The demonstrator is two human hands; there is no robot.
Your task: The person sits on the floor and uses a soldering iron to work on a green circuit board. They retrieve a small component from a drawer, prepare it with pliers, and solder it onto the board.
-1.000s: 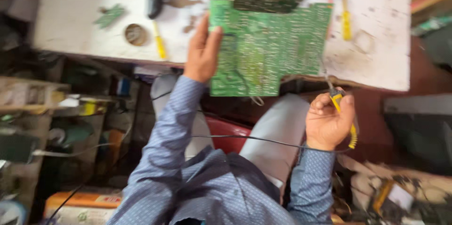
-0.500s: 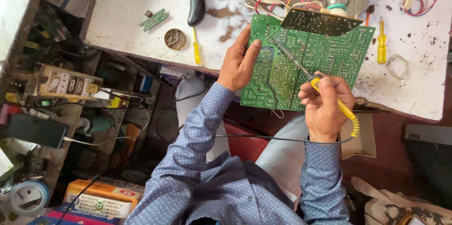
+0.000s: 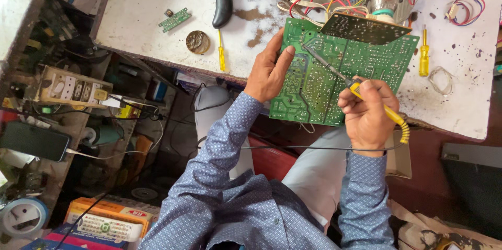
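Overhead, a stained white bench carries a green circuit board; left hand grips its edge, right hand pinches a soldering iron; an orange box lies below.

a large green circuit board lay solder-side up, tilted and overhanging the near edge of the white bench, its far corner tucked under a smaller dark board. pale solder traces and dots covered its face. a soldering iron with a yellow handle and a coiled yellow strain relief slanted across the board, its thin metal tip resting on the board's upper left part, its black cord trailing away.
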